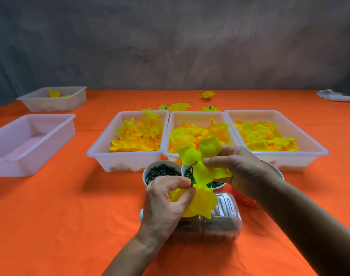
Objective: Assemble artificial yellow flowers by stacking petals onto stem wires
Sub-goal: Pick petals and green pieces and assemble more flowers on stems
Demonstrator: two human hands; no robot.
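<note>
Yellow fabric petals, thin and floppy with ruffled edges, are being threaded onto a dark green stem wire [192, 177] held upright between two bare hands above an orange cloth-covered desk [60, 216]. The left hand [166, 204] pinches the wire low down, its grip also closed around the lower petal layer [200, 204] already on the stem. The right hand [237, 168] pinches a fresh petal layer [198, 154] just above the left grip, at the wire's tip. To do this step well, it seems best to find the petal's centre hole, keep the wire steady and straight, then slide the layer down until it sits flat against the one below, with lobes offset. Just beyond the hands stand two white cups [162, 173] of small dark green parts; below them lies a clear ribbed plastic container [220, 222]. Farther out, three white translucent plastic trays [128, 154] hold loose yellow-orange petals. Left of the left grip sit two more trays [30, 144], the nearer seemingly bare. Finished flowers [178, 106] lie behind the trays.
</note>
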